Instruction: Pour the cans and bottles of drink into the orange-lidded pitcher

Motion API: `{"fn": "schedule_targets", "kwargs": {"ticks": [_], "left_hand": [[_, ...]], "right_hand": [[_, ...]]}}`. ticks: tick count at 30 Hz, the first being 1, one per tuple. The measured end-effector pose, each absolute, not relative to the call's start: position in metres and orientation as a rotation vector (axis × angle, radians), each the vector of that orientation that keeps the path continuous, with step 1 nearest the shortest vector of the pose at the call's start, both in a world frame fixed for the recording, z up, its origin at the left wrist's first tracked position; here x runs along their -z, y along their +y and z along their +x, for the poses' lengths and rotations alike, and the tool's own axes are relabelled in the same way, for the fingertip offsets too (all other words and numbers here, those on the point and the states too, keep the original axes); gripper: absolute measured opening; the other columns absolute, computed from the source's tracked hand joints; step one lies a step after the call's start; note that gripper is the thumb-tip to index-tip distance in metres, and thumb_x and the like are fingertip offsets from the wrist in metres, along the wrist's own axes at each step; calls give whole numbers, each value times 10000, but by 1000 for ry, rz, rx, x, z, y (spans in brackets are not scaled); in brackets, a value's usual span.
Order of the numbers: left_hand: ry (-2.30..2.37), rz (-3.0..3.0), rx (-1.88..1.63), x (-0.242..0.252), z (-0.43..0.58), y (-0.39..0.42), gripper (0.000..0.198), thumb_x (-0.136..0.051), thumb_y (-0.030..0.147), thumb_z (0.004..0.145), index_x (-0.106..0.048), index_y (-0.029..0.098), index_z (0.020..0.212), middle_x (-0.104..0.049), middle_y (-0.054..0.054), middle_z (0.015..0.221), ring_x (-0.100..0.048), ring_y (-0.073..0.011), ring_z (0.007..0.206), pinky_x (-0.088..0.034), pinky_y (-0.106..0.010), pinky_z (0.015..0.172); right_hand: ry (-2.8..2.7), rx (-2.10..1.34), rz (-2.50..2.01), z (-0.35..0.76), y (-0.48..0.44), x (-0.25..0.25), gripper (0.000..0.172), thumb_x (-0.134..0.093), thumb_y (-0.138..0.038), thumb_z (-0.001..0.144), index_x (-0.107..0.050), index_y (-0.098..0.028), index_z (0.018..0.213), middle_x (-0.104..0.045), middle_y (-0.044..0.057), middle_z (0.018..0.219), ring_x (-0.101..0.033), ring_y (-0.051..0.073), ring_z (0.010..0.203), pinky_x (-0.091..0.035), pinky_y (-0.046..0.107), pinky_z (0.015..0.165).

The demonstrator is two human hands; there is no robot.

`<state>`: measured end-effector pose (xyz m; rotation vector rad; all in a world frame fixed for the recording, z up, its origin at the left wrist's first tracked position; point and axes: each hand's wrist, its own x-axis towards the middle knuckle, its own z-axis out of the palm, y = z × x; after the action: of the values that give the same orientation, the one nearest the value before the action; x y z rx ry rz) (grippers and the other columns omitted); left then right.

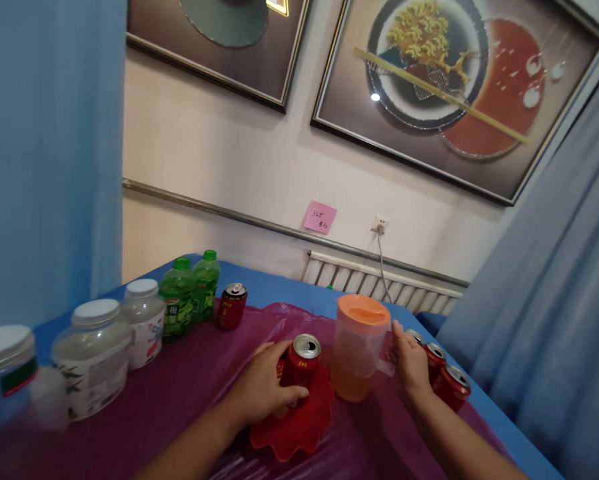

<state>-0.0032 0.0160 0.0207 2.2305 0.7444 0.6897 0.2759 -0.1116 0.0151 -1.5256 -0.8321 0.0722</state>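
My left hand [266, 387] is wrapped round an upright, opened red drink can [302, 368]. Beneath the can lies a red wavy-edged dish [293, 437]; whether the can's base rests on it is hidden by my fingers. My right hand [410, 359] has its fingers closed round the handle of a clear plastic pitcher [358, 353] with an orange lid [364, 311]. Amber liquid fills the lower part of the pitcher, which stands upright just right of the dish. Close behind my right hand are several red cans [452, 388], at least two with opened tops.
White-lidded clear jars [96, 360] line the left side, followed by two green bottles [179, 303] and another red can [232, 308]. A purple plastic sheet [189, 400] covers much of the blue table [252, 283]. Behind are a radiator [344, 268] and wall; blue curtains [544, 320] hang at both sides.
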Motion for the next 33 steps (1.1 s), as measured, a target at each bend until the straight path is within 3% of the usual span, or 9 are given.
{"fn": "schedule_targets", "kwargs": {"ticks": [5, 11, 14, 17, 21, 25, 33], "left_hand": [[785, 2245, -675, -20, 1, 15, 746, -830, 297, 575, -625, 223, 1289, -667, -95, 1323, -557, -347, 1258, -394, -464, 1116], [789, 2278, -709, -12, 5, 22, 711, -792, 312, 610, -619, 232, 1296, -669, -89, 1308, -570, -342, 1245, -416, -466, 1100], [788, 2287, -736, -4, 6, 30, 704, -787, 392, 632, -612, 242, 1297, -671, -85, 1307, -568, -348, 1253, -415, -474, 1102], [796, 2278, -755, 0, 6, 36, 730, -786, 450, 632, -601, 244, 1307, -665, -85, 1320, -558, -362, 1267, -402, -492, 1114], [769, 2260, -754, 1, 5, 36, 747, -778, 460, 651, -579, 240, 1336, -659, -94, 1329, -559, -359, 1269, -407, -498, 1112], [722, 2268, -768, 3, 3, 33, 759, -802, 413, 627, -575, 236, 1330, -655, -98, 1333, -563, -350, 1262, -415, -482, 1106], [650, 2240, -719, 9, 2, 27, 785, -853, 377, 606, -572, 268, 1330, -623, -103, 1359, -576, -330, 1241, -439, -434, 1086]], "right_hand": [[-681, -107, -1473, 280, -115, -3, 631, -456, -852, 780, -333, -264, 587, -336, -77, 491, -352, 114, 451, -346, 253, 447], [-618, -132, -1441, 288, -129, 1, 547, -533, -761, 812, -489, -229, 692, -467, -49, 590, -472, 144, 548, -425, 265, 528], [-544, 11, -1429, 281, -143, 1, 492, -586, -694, 815, -569, -206, 877, -591, 11, 818, -569, 193, 779, -486, 306, 733], [-584, 215, -1323, 251, -159, 7, 397, -584, -566, 882, -534, -227, 1081, -587, 61, 1089, -568, 224, 1017, -456, 355, 917], [-1010, 88, -1228, 192, -163, 22, 173, -572, -324, 938, -554, -260, 1097, -583, 82, 1167, -580, 231, 1059, -482, 344, 877], [-1255, -102, -1218, 156, -140, 27, 285, -619, -217, 882, -561, -282, 1153, -620, 34, 1094, -617, 192, 907, -508, 314, 836], [-1214, -257, -1262, 161, -101, 51, 519, -696, -229, 828, -535, -292, 1317, -641, 53, 1297, -606, 261, 1196, -473, 382, 1041]]}}
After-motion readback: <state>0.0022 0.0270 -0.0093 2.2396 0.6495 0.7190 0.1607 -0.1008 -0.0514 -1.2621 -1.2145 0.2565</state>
